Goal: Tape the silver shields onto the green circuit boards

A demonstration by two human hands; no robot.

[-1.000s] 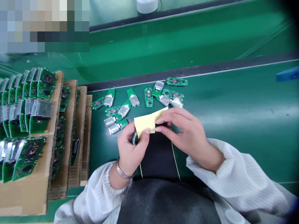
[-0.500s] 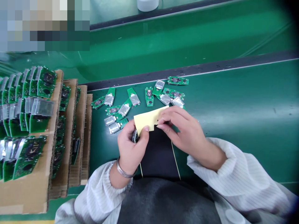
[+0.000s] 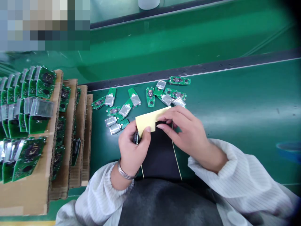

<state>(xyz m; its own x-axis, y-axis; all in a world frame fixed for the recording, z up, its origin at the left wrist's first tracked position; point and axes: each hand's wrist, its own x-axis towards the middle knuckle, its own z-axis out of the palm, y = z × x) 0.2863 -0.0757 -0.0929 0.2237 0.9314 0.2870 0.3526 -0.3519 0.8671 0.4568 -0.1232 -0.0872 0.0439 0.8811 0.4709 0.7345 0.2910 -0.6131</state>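
Note:
My left hand [image 3: 134, 147] is closed on a black sheet [image 3: 161, 153] with yellow backing, thumb in front. The sheet's top is folded over, so a yellow flap [image 3: 145, 121] with a notched lower edge faces me. Between the left thumb and fingers, part of a circuit board [image 3: 136, 137] shows behind the flap; most of it is hidden. My right hand [image 3: 182, 125] is curled at the flap's right end, fingers against the paper and thumb just below. Whatever lies between those fingertips is too small or hidden to make out.
Beyond my hands, several green circuit boards [image 3: 150, 96] with silver battery pouches [image 3: 125, 110] lie scattered on the green table [image 3: 235, 103]. On the left stand cardboard racks [image 3: 30, 197] with slotted boards [image 3: 28, 153]. A dark rail [image 3: 211, 68] crosses behind; a white container [image 3: 149, 3] sits farther back.
My right fingertips have moved slightly left over the flap, and the thumb and fingers are a little farther apart. The left hand holds still.

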